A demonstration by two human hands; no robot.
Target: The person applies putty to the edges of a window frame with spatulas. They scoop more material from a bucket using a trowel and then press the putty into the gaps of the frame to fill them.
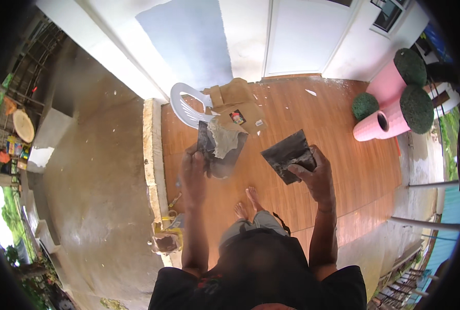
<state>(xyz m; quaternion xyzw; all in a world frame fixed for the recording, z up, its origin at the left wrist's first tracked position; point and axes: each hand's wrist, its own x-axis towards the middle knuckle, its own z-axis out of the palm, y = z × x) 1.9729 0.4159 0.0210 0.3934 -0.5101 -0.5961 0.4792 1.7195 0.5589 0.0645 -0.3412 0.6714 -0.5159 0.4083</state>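
My left hand (192, 168) grips the left edge of a dark, flat putty board (234, 159). A ragged smear of greyish-white putty (223, 139) covers much of its top. To the right, my right hand (315, 173) is closed around a dark square spreader (285, 151), thumb on the face and fingers mostly behind it. Pale smudges mark the spreader near the thumb. Board and spreader are held up apart from each other, above the wood-patterned floor (343, 181).
Ahead stands a white wall (248, 31) with a grey-blue patch (191, 39) and a white door (302, 36). A white plastic chair (181, 106) and brown cardboard (245, 98) lie before it. Pink planters (367, 126) stand right; a ledge (151, 150) drops left to concrete (95, 170).
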